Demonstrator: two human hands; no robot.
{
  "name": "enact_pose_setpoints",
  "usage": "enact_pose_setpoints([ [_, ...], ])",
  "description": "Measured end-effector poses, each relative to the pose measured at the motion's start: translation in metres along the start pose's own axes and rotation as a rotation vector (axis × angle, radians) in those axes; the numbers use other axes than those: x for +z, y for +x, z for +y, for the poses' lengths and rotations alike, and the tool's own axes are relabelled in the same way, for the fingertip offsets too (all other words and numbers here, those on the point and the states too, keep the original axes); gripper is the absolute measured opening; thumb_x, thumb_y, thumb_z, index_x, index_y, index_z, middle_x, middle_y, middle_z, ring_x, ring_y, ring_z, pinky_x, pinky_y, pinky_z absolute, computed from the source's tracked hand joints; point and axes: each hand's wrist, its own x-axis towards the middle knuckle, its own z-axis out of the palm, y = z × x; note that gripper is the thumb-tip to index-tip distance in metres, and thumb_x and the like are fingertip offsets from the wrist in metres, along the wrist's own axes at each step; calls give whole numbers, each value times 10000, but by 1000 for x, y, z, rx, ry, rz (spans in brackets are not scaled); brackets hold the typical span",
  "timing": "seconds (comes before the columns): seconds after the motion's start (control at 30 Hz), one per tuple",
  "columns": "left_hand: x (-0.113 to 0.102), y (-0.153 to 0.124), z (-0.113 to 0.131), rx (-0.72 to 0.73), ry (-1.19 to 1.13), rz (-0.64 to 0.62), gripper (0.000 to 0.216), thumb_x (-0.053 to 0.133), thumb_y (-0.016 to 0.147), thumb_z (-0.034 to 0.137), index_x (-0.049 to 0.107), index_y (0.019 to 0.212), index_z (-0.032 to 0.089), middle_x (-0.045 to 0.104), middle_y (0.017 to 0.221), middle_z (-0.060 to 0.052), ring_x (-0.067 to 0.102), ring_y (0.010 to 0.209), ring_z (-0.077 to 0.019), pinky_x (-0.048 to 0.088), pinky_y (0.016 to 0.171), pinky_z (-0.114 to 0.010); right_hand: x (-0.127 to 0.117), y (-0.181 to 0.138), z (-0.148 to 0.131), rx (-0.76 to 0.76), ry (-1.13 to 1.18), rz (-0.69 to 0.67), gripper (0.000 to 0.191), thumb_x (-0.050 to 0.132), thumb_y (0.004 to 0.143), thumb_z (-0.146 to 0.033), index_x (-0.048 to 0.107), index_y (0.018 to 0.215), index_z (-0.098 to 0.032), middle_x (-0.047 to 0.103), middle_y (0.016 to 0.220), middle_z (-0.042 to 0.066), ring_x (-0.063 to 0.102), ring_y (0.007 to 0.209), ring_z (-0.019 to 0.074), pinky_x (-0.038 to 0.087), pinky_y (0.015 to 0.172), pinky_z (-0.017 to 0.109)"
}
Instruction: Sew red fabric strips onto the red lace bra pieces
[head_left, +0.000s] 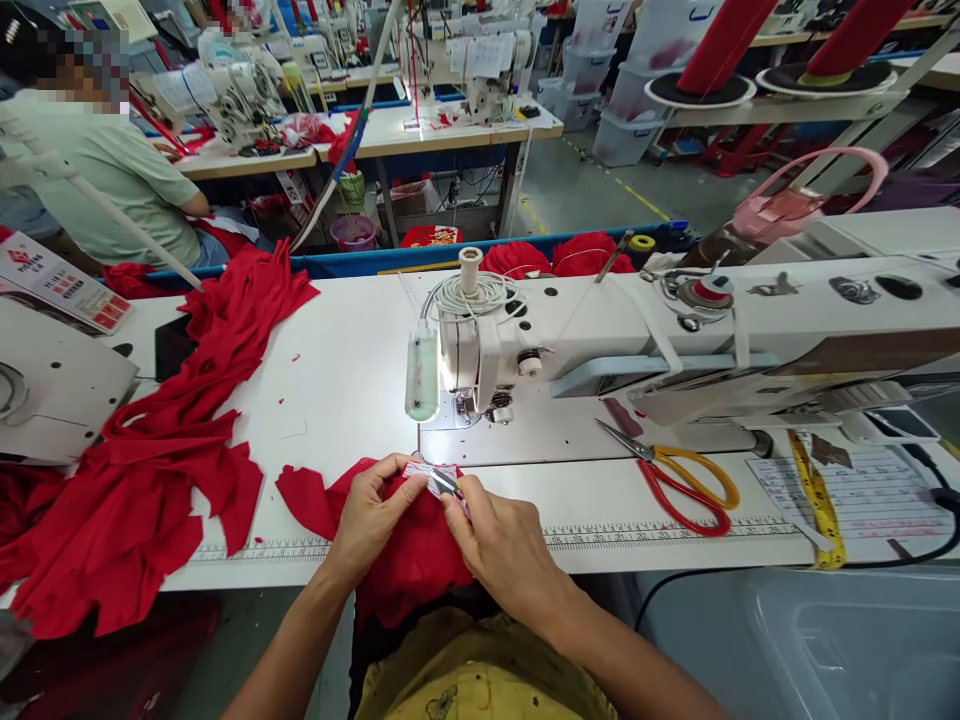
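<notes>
With left hand [373, 512], pinching white strip [421, 470] at red cloth [424, 572]; with right hand [504, 540], gripping metal tool [448, 483]. Best hold strip flat, guiding tool lightly.

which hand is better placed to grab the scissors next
Probably the right hand: it is nearer the scissors, though it holds a small metal tool. The left hand is farther away, holding the red cloth.
</notes>
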Motion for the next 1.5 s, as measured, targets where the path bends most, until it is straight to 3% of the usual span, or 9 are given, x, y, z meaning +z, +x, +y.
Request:
enact_pose_setpoints([
  [0.63, 1, 0, -3, 25, -6, -8, 195, 650, 877, 381, 700, 916, 197, 712, 916, -7, 621, 892, -181, 462, 842, -256, 3, -2, -2, 50, 40, -25, 359, 276, 1071, -335, 555, 909, -179, 629, 563, -27, 583, 447, 126, 222, 488, 272],
  [0.9, 1, 1, -4, 13, -16, -11, 200, 645, 888, 386, 700, 936, 199, 706, 911, -3, 615, 893, -179, 459, 836, -251, 13, -2, -8, 39, -51, 161, 357, 282, 1073, -293, 569, 903, -163, 589, 515, -32, 551, 397, 120, 243, 453, 273],
  [1.2, 1, 0, -2, -3, -61, -6, 210, 652, 877, 400, 687, 903, 194, 690, 880, -3, 596, 857, -169, 453, 795, -236, 13, -2, -3, 38, -48, 209, 382, 276, 1080, -275, 556, 839, -176, 572, 506, -42, 539, 399, 104, 256, 450, 267],
  [1.5, 2, -2, -3, -14, -89, 18, 220, 632, 909, 415, 640, 960, 202, 657, 917, -4, 585, 866, -155, 444, 800, -233, 7, -6, -2, 11, -42, 133, 387, 254, 1083, -309, 587, 990, -134, 607, 540, -30, 568, 419, 119, 254, 456, 277],
])
